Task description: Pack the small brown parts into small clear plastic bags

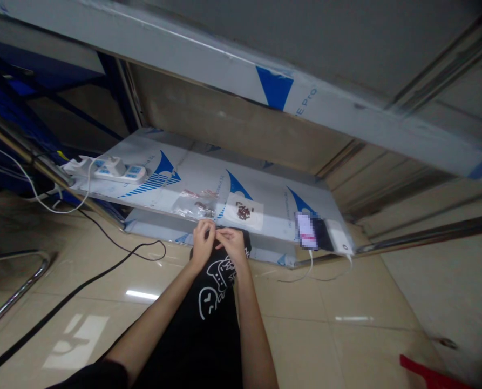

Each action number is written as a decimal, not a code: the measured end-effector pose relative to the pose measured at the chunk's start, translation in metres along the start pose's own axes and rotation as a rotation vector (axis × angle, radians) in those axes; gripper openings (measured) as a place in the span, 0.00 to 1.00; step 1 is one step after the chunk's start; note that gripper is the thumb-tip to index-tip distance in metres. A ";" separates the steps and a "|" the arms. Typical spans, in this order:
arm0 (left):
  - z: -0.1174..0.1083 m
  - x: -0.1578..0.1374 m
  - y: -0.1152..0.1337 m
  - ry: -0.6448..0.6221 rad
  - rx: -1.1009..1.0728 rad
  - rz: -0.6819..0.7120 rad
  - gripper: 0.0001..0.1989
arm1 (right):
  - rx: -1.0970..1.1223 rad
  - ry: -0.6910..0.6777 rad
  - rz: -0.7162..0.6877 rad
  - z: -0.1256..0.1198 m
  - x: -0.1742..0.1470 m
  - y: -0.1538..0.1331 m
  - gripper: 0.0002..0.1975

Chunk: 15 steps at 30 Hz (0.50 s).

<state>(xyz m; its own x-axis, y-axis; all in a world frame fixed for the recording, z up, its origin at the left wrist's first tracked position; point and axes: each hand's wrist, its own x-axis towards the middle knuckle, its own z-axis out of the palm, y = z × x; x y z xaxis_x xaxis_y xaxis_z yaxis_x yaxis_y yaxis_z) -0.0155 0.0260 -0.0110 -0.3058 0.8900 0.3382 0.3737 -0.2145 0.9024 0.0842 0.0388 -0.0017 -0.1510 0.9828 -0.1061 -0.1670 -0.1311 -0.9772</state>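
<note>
My left hand [203, 240] and my right hand [231, 241] meet over my lap at the front edge of the shelf [171, 186]. Both are closed, fingertips pinched close together. Whatever is between them is too small to make out. Just beyond the left hand lies a clear plastic bag [184, 207] with reddish-brown bits in or under it. To its right, past the right hand, a pile of small dark brown pieces [244, 211] rests on a whitish sheet [257, 218].
At the shelf's left end sits a white power strip [123, 172] with plugs and cables. A phone [306, 229] with a lit screen and a white power bank [338, 236] lie at the right. A black cable [74, 289] crosses the floor. A metal beam [224, 65] runs above.
</note>
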 end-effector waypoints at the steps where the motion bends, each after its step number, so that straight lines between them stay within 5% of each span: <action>1: 0.000 0.000 -0.001 -0.006 0.002 -0.010 0.13 | -0.008 -0.011 0.003 -0.001 0.001 0.000 0.13; 7: -0.001 -0.001 -0.001 -0.002 -0.052 -0.014 0.13 | -0.054 -0.059 0.007 -0.001 -0.002 -0.003 0.15; 15: 0.001 -0.003 0.003 0.021 -0.022 -0.023 0.14 | -0.119 0.104 -0.090 0.012 -0.009 -0.007 0.16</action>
<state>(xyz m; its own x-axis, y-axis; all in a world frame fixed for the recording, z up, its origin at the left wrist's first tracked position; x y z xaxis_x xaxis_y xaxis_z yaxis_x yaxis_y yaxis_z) -0.0124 0.0233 -0.0096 -0.3323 0.8864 0.3222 0.3466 -0.2030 0.9158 0.0748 0.0294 0.0082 -0.0386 0.9988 -0.0295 -0.0575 -0.0316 -0.9978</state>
